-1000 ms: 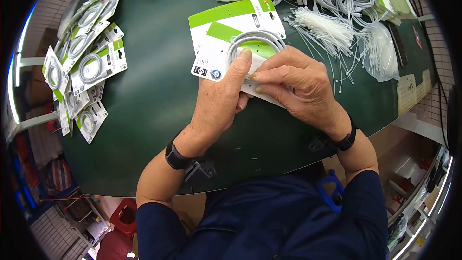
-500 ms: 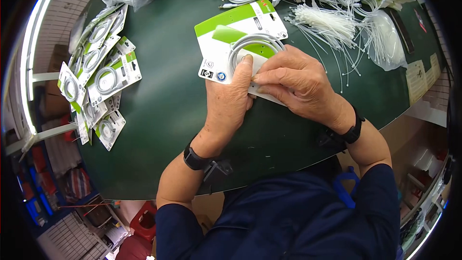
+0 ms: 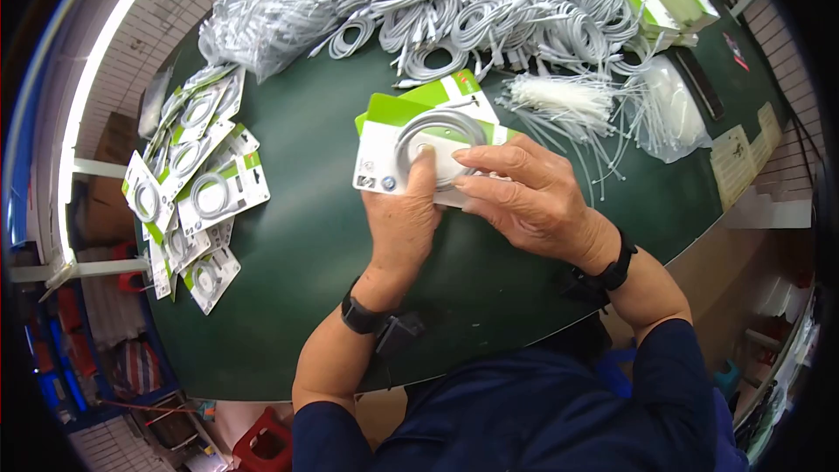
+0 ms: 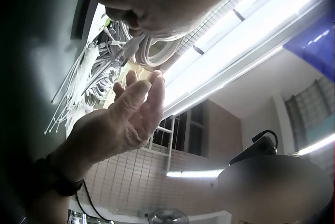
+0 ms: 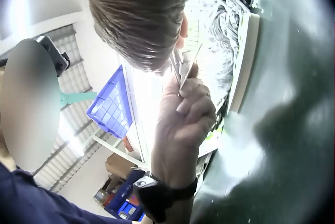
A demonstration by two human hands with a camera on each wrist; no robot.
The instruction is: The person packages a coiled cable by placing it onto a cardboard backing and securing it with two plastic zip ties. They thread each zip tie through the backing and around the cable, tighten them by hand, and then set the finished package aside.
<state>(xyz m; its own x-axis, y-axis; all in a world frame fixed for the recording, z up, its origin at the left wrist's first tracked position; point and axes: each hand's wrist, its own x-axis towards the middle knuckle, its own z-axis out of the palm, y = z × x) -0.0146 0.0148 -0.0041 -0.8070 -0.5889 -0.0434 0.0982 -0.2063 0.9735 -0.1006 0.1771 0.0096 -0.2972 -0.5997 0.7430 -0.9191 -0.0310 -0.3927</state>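
A dark green bench (image 3: 288,236) fills the head view, with tiled wall and strip lights beyond its left edge. Nearest the person, over the middle of the bench, the left hand (image 3: 404,218) pinches a green-and-white card (image 3: 380,153): the thumb presses down inside the coiled cable (image 3: 437,127) lying on the card's face, and the right wrist view shows the fingers (image 5: 191,106) curled under the card. The right hand (image 3: 524,197) comes in from the right, fingers straight and close together, fingertips resting on the card's right part beside the coil. Whether it holds anything fine, I cannot tell.

To seat the coil well, it seems wise to keep the thumb firm at the centre so the loops do not spring apart, and to support the card from below so it stays flat.

At the left edge lie finished cards (image 3: 197,175) in an overlapping heap. Right of the hands, a bundle of white cable ties (image 3: 559,96) fans out. Along the far edge sprawl loose cables (image 3: 489,9), with a clear bag (image 3: 253,26) of more at the far left corner.
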